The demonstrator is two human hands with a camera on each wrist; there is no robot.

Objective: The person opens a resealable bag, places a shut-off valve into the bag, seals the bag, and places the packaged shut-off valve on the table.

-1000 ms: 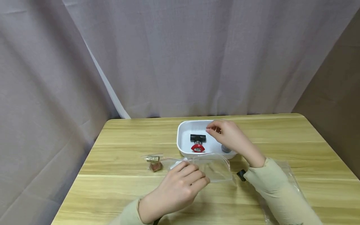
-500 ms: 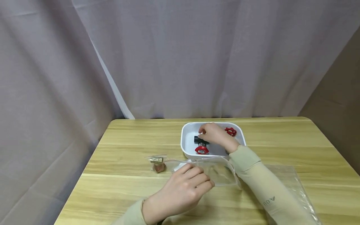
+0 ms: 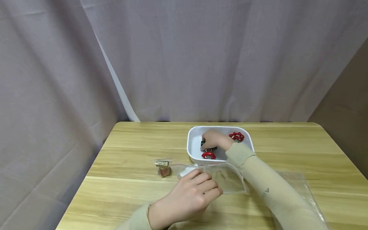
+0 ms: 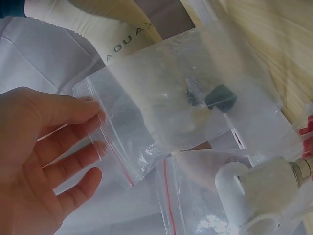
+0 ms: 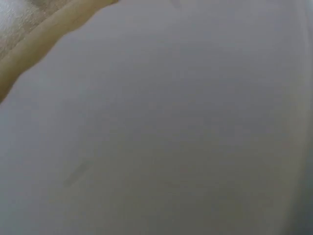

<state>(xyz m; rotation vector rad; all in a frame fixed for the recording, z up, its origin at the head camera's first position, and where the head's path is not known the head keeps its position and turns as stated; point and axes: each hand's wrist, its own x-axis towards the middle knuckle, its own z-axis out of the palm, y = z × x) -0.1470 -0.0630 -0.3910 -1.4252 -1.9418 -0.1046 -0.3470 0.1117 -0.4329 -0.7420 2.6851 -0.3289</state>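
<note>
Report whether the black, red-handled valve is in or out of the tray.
In: the red-handled valve shows within the white tray, partly under the right hand.

The right hand (image 3: 215, 140) covers much of the black fitting (image 3: 202, 144); the right sleeve (image 3: 267, 185) hides part of the flat clear bag (image 3: 299, 183). In the left wrist view, dark shapes (image 4: 222, 98) through the zip bag (image 4: 166, 83) are hazy, and the edge cuts off a red handle (image 4: 308, 144)
</note>
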